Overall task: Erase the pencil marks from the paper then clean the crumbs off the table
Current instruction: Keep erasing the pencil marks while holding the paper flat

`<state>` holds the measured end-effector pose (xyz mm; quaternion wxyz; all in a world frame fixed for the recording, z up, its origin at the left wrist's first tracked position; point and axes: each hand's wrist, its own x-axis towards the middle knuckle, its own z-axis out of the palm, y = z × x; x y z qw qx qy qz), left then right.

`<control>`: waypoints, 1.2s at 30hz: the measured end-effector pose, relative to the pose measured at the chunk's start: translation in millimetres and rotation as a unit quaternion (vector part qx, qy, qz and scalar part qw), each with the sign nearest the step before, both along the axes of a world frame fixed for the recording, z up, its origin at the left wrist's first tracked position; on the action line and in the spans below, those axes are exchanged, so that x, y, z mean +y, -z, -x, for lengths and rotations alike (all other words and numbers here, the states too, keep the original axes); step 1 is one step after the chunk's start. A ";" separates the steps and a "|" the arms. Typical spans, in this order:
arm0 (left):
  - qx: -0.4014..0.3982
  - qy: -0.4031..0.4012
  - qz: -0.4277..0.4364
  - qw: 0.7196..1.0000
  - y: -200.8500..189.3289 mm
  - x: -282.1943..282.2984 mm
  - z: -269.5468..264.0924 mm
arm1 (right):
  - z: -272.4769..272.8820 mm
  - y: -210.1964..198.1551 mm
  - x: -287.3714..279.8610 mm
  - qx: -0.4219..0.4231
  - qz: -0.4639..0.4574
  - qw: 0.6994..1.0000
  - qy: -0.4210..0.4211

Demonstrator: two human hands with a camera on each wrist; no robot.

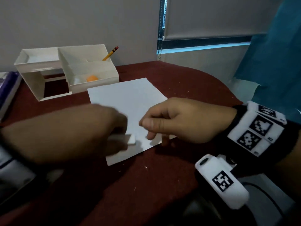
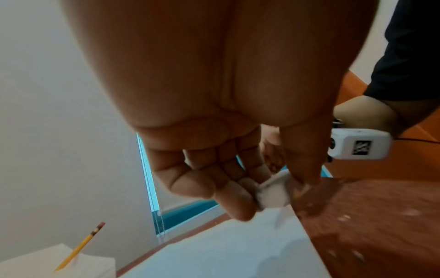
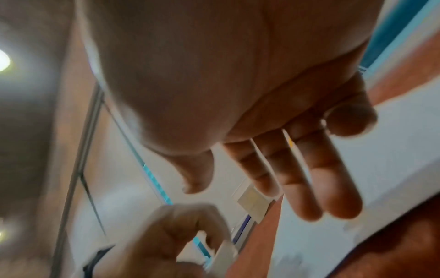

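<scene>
A white sheet of paper (image 1: 127,98) lies on the dark red table (image 1: 162,193). My left hand (image 1: 118,129), blurred, pinches a white eraser (image 1: 131,139) between thumb and fingers. The eraser (image 2: 273,193) sits against the paper (image 2: 226,250) near its front edge. My right hand (image 1: 151,128) is at the paper's front right corner, its fingertips (image 3: 338,210) pressing down on the sheet (image 3: 404,150); it holds nothing. Small pale crumbs (image 1: 146,167) are scattered on the table around the paper. No pencil marks can be made out on the sheet.
A white desk organizer (image 1: 73,69) stands behind the paper, with a yellow pencil (image 1: 110,53) upright in it and an orange ball (image 1: 92,78) in its front tray. A purple book (image 1: 8,88) lies at the left edge. A teal curtain (image 1: 276,62) hangs at right.
</scene>
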<state>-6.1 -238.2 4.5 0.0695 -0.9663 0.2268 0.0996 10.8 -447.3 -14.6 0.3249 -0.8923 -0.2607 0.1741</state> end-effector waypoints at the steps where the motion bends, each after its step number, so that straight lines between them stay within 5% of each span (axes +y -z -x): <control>1: -0.017 0.008 0.038 0.999 -2.6 -6.1 -4.9 | -5.9 3.1 1.4 -0.008 -0.022 1.000 0.006; 7: -0.093 0.052 0.114 0.988 8.1 -37.8 -48.7 | -48.5 13.5 -10.9 -0.093 0.001 0.993 0.072; 11: 0.006 -0.012 0.039 0.999 30.5 -30.9 -67.1 | -63.5 22.6 -26.7 -0.123 0.146 0.976 0.107; 15: 0.090 -0.033 -0.053 0.994 46.4 -30.5 -66.3 | -63.3 21.6 -19.7 -0.120 0.241 0.960 0.073; 20: 0.119 -0.039 -0.065 0.990 53.3 -31.3 -68.5 | -54.2 16.1 -3.3 -0.103 0.301 0.947 -0.039; 27: 0.121 -0.031 -0.075 0.989 58.2 -29.3 -71.6 | -72.4 19.4 -3.0 -0.182 0.332 0.926 -0.011; 36: 0.117 -0.032 -0.076 0.990 58.6 -29.2 -69.7 | -72.5 15.9 -4.0 -0.158 0.329 0.930 -0.033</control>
